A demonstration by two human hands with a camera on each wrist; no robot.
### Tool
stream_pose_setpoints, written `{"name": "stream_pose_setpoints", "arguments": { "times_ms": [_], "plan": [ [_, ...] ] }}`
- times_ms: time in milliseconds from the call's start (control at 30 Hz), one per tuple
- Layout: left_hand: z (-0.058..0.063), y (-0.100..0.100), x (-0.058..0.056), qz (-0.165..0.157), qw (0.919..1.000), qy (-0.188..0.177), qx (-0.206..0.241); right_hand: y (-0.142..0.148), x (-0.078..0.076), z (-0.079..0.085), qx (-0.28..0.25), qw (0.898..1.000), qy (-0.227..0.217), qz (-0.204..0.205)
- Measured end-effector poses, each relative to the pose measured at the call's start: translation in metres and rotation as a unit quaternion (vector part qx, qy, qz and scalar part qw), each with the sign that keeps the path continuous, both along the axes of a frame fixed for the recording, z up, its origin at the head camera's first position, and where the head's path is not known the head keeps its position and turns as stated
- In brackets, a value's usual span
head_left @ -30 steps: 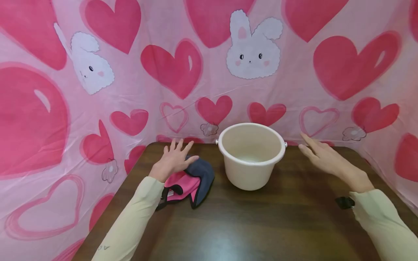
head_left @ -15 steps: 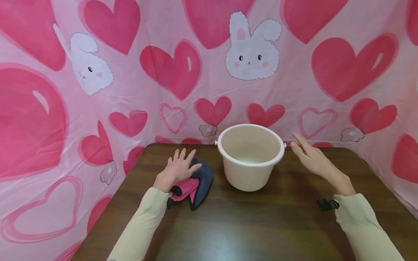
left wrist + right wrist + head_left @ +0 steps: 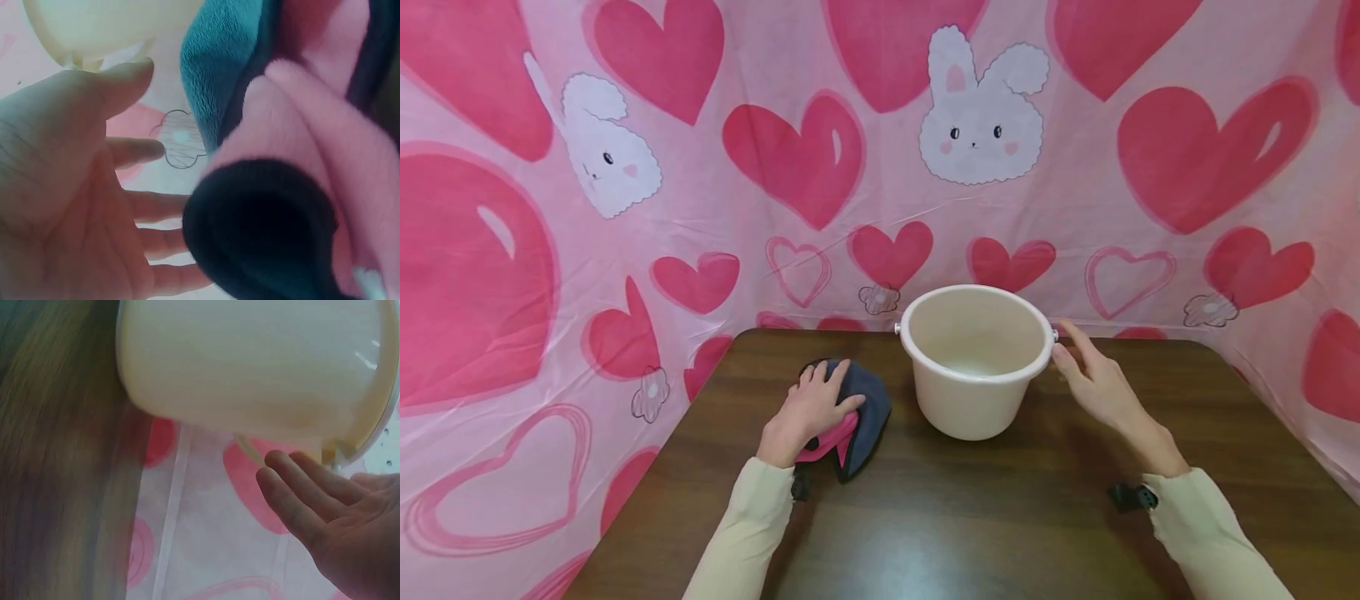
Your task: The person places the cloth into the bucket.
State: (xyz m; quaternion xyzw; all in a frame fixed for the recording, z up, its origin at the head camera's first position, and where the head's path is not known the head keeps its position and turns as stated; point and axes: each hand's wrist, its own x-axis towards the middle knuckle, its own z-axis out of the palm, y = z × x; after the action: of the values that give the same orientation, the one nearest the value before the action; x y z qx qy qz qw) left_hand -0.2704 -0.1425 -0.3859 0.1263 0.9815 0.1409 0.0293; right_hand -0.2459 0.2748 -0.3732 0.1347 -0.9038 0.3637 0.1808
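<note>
A cream plastic bucket (image 3: 968, 408) stands upright on the brown table, with a knob on either side of its rim. Left of it lies a crumpled fleece-like cloth item (image 3: 870, 417), dark blue outside and pink inside, with black edging. My left hand (image 3: 805, 412) is over the cloth item with fingers spread, covering part of it; the left wrist view shows the palm (image 3: 69, 187) beside the fabric (image 3: 306, 125), not gripping it. At the bucket's right knob is my right hand (image 3: 1105, 392), its fingers loosely extended; in the right wrist view contact with the bucket (image 3: 250, 362) cannot be told.
The dark wooden table (image 3: 925, 525) ends at a pink hanging cloth (image 3: 895, 196) printed with hearts and rabbits, which rises behind it and at both sides. Small black devices (image 3: 1133, 497) sit at the wrists.
My left hand has moved right and lowered over the cloth item. My right hand has come leftward to the bucket's right knob. Bucket and cloth item stay in place.
</note>
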Motion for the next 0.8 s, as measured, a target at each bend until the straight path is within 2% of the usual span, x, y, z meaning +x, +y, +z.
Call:
{"name": "stream_pose_setpoints", "arguments": {
  "times_ms": [233, 400, 667, 800],
  "plan": [
    [-0.003, 0.003, 0.006, 0.01, 0.9998, -0.015, 0.009, -0.009, 0.004, 0.006, -0.02, 0.999, -0.045, 0.006],
    [-0.005, 0.002, 0.007, 0.015, 0.9997, -0.021, -0.005, -0.013, 0.004, 0.008, -0.033, 0.997, -0.076, 0.005],
    [-0.012, 0.001, 0.006, -0.013, 0.9961, -0.082, -0.029, -0.017, -0.002, 0.003, -0.087, 0.996, -0.029, 0.021],
    [-0.014, 0.0, 0.006, -0.007, 0.9952, -0.092, -0.032, -0.017, -0.006, 0.001, -0.115, 0.993, -0.01, 0.037]
  ]
}}
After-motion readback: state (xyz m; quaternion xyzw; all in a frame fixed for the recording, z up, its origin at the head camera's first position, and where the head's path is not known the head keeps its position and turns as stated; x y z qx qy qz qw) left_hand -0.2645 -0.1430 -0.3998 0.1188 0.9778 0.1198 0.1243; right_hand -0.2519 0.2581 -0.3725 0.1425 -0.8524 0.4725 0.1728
